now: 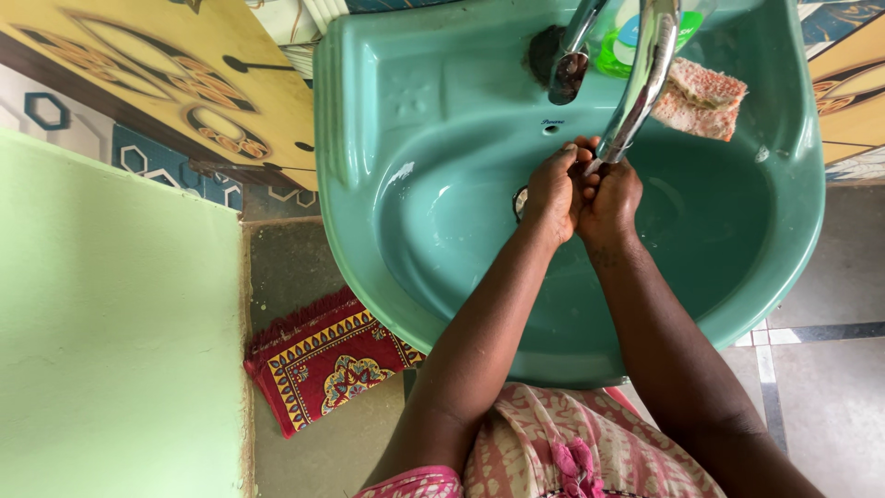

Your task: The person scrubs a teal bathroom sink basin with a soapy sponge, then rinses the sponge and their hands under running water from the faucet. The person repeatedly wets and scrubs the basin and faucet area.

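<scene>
My left hand [553, 192] and my right hand [612, 195] are pressed together over the bowl of a green wash basin [369, 184], right under the spout of a tall chrome tap [643, 78]. The fingers of both hands curl against each other, and I see nothing held between them. The tap's spout end sits just above my fingertips. Whether water is running I cannot make out. A dark drain [520, 203] peeks out beside my left hand.
A worn pink sponge [702, 97] lies on the basin's rim at the right, beside a green bottle [619, 46]. A red patterned mat [323, 364] lies on the floor under the basin. A pale green wall [111, 323] stands at the left.
</scene>
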